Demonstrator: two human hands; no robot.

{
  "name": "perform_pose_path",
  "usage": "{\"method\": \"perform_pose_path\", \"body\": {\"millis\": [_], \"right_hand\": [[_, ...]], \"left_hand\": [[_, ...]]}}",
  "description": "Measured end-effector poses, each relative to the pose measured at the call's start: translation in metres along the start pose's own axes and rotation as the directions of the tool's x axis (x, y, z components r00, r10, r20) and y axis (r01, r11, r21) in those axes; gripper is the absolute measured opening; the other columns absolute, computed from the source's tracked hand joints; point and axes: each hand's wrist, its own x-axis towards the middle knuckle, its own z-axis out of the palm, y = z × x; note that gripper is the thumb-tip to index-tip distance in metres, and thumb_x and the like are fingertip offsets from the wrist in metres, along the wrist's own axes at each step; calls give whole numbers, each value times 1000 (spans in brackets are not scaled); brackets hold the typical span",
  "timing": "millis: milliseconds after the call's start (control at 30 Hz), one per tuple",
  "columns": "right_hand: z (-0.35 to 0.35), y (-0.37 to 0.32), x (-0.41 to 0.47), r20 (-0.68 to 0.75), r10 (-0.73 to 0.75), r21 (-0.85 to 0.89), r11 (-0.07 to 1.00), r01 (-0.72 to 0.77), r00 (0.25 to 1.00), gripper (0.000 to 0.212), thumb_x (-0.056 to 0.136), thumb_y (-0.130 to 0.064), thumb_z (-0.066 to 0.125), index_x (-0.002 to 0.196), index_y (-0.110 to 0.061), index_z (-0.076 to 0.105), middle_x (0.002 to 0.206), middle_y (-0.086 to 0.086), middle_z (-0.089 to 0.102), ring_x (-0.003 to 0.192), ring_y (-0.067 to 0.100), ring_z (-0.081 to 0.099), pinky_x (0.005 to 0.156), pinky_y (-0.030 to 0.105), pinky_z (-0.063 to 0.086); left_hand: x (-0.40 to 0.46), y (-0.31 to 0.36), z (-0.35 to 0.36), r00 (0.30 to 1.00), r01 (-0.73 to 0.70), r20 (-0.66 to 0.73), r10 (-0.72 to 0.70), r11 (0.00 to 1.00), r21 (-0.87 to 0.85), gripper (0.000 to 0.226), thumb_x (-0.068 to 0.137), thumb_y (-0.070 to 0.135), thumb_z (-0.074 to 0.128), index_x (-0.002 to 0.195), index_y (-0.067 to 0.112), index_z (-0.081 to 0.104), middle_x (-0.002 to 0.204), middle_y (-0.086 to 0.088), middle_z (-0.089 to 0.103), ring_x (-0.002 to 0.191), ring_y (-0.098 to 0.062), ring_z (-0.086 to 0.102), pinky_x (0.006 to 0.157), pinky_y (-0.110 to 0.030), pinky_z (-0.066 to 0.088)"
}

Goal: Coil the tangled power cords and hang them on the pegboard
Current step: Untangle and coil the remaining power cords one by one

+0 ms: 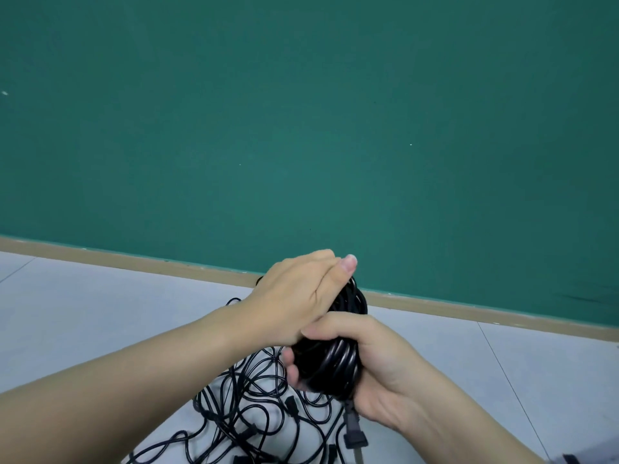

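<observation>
A black coiled power cord (338, 360) is held up in front of me, above the floor. My right hand (371, 363) grips the lower part of the coil, fingers and thumb wrapped round the bundled loops. My left hand (301, 296) curls over the top of the coil, thumb up, fingers hidden behind the loops. A plug end (355, 430) of the cord hangs down below my right hand. Under the hands lies a tangled heap of black power cords (254, 413) with several plugs. No pegboard is in view.
A dark green wall (301, 112) fills the upper view, with a tan baseboard (134, 259) along its foot. The pale tiled floor (83, 313) spreads left and right of the cord heap. A grey object corner (569, 459) shows at the bottom right.
</observation>
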Motion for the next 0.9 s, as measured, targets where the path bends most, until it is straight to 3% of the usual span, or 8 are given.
{"method": "perform_pose_path", "body": {"millis": [133, 233, 333, 533, 600, 700, 800, 900], "right_hand": [[-5, -2, -4, 0, 104, -60, 993, -104, 995, 19, 64, -2, 65, 82, 1, 69, 86, 19, 62, 67, 25, 58, 59, 33, 52], [-4, -4, -11, -26, -4, -134, 991, 0, 1000, 16, 61, -3, 62, 75, -3, 70, 84, 17, 61, 64, 24, 57, 57, 32, 51], [-10, -21, -21, -27, -154, -118, 982, 150, 988, 21, 59, -1, 62, 76, -2, 73, 86, 17, 63, 66, 25, 58, 58, 33, 51], [-38, -53, -33, -193, -334, -119, 941, 316, 923, 15, 60, -1, 67, 74, -2, 75, 90, 20, 62, 72, 27, 58, 63, 35, 53], [-40, -51, -30, -225, -328, -128, 943, 306, 917, 5, 64, -5, 76, 68, -7, 74, 91, 20, 61, 72, 27, 58, 65, 36, 52], [-40, -45, -26, -250, -328, -193, 939, 285, 911, 15, 71, -25, 83, 70, -13, 75, 86, 16, 65, 70, 26, 60, 76, 40, 48], [-36, -43, -26, -290, -322, -206, 941, 270, 901, 26, 71, -39, 81, 71, -14, 73, 82, 16, 64, 69, 27, 60, 84, 46, 42], [-32, -44, -27, -282, -313, -129, 949, 287, 907, 31, 69, -45, 80, 70, -16, 69, 81, 15, 61, 71, 29, 57, 76, 46, 47]], "left_hand": [[-1, -5, -2, 994, -56, 82, 71, 983, -173, 66, 103, 64, 15, 76, 15, 51, 74, 3, 52, 75, -20, 54, 74, -45, 48], [2, -2, -5, 993, -112, 19, 118, 975, -192, 72, 103, 64, 15, 79, 9, 55, 74, 3, 57, 74, -19, 56, 72, -39, 48], [5, -13, -13, 999, -41, -31, 35, 976, -214, 69, 102, 66, 17, 69, 16, 52, 60, 12, 49, 59, -7, 45, 60, -24, 37], [8, -14, -25, 984, 165, 116, -134, 929, -331, 54, 108, 49, 42, 62, 24, 30, 60, 6, 22, 57, -16, 18, 52, -28, 21], [5, -8, -19, 954, 227, 262, -144, 918, -326, 57, 106, 56, 41, 59, 25, 30, 57, 8, 22, 56, -18, 16, 54, -35, 16], [-5, 6, -7, 889, 301, 432, -150, 903, -306, 63, 99, 68, 38, 54, 24, 32, 53, 9, 23, 53, -19, 16, 52, -35, 15], [-6, 14, -3, 894, 299, 423, -147, 898, -322, 62, 103, 62, 38, 55, 24, 31, 53, 9, 23, 52, -19, 16, 51, -33, 15], [-3, 18, -3, 881, 289, 459, -114, 898, -331, 62, 109, 51, 37, 53, 24, 31, 50, 11, 24, 50, -17, 18, 50, -29, 19]]}}
